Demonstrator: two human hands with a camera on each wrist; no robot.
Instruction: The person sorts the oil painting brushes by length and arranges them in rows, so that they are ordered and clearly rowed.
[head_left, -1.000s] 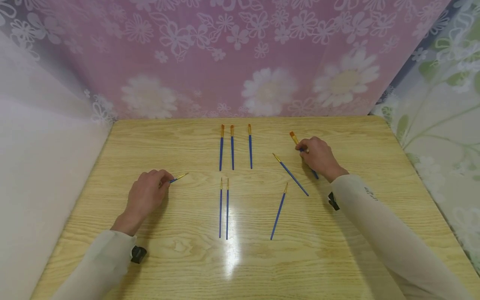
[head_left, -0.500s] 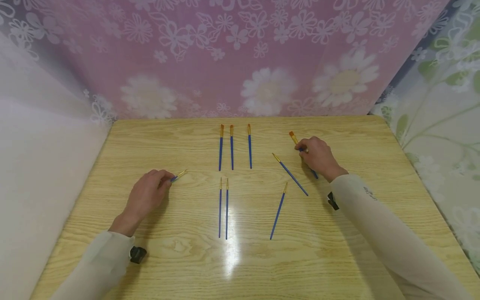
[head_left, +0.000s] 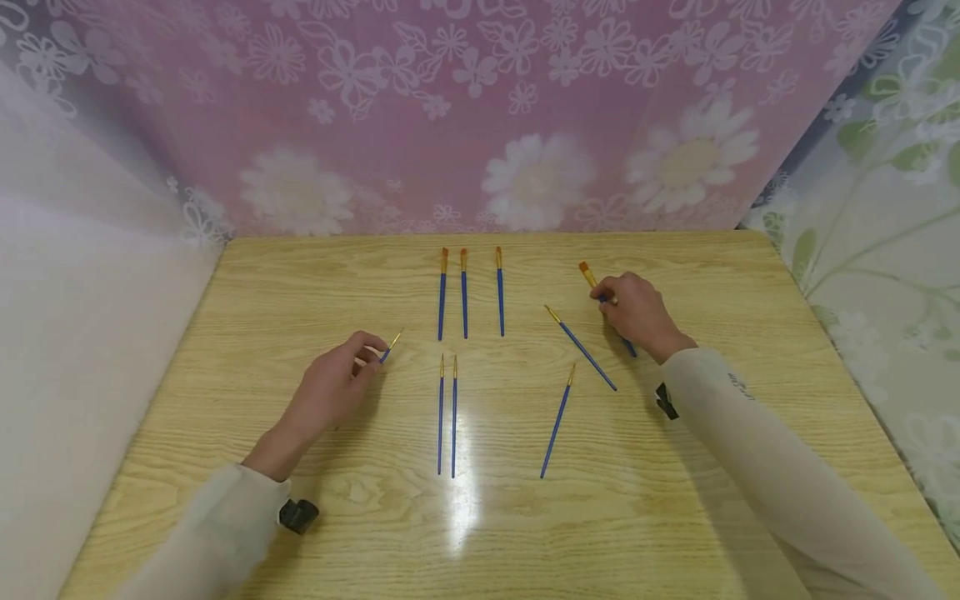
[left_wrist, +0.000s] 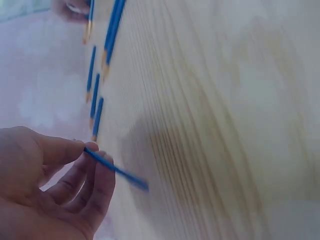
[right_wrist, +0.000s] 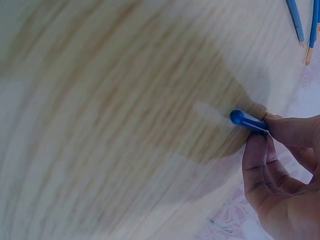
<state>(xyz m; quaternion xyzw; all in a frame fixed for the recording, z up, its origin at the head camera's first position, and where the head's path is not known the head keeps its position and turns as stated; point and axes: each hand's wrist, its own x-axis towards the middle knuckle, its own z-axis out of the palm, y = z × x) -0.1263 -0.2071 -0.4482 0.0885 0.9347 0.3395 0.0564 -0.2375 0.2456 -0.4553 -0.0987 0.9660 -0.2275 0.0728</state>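
The left hand (head_left: pixel 327 392) pinches a thin blue paintbrush (head_left: pixel 385 356) between thumb and fingers, its tip pointing up and right; in the left wrist view the blue handle (left_wrist: pixel 117 170) sticks out past the fingertips. At the back right, the right hand (head_left: pixel 637 312) grips a wider brush (head_left: pixel 588 273) with orange bristles and a blue handle. The right wrist view shows that handle's rounded end (right_wrist: pixel 242 119) between thumb and fingers. Just left of the right hand lies a slanted thin brush (head_left: pixel 587 354), with another thin brush (head_left: pixel 557 432) nearer the front.
Three brushes, one of them (head_left: pixel 464 300) in the middle, lie upright in a row at the wooden table's (head_left: pixel 337 533) back centre. Two thin brushes (head_left: pixel 453 425) lie side by side in front of them. A pink floral curtain (head_left: pixel 420 167) hangs behind.
Carrying its thin brush, the left hand has moved right, towards the centre brushes, and the brush tip has turned more upward. The right hand has stayed in place with its brush.
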